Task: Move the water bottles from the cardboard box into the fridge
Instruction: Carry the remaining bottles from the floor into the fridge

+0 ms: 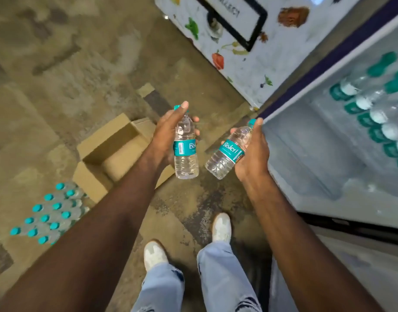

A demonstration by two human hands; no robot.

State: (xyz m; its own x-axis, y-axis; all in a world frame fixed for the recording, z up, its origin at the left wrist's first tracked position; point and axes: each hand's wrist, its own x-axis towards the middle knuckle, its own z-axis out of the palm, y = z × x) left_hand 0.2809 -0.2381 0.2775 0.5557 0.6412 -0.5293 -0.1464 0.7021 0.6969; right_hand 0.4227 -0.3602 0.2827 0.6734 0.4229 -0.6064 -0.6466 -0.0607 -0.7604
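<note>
Lower left of the frame: a shrink-wrapped pack of bottles (50, 216), teal caps up, standing on the floor (58, 64) just beside the cardboard box.

Left of centre: cardboard box (112, 154), flaps open; the part of its inside that shows holds no bottles.

Centre: left hand (165, 136), closed around a water bottle (186, 152), thumb along the shoulder, fingers wrapped behind. The bottle stands near upright, cap away from the camera.

Right of centre: right hand (253, 152), gripping a second water bottle (227, 154) about its middle and upper half, tilted, cap toward the fridge edge.

Handling, as judged: small full bottles — light enough for one hand each. Thin clear plastic, likely to dent under a hard squeeze; the smooth wall may be slippery if wet. Best hold is around the labelled waist, where the ribbed body gives purchase.

Right of the frame: the fridge (306, 140), door open, pale interior. A row of stocked bottles (373, 113) lies on an upper shelf, caps outward, well apart from both held bottles; bare space shows below.
</note>
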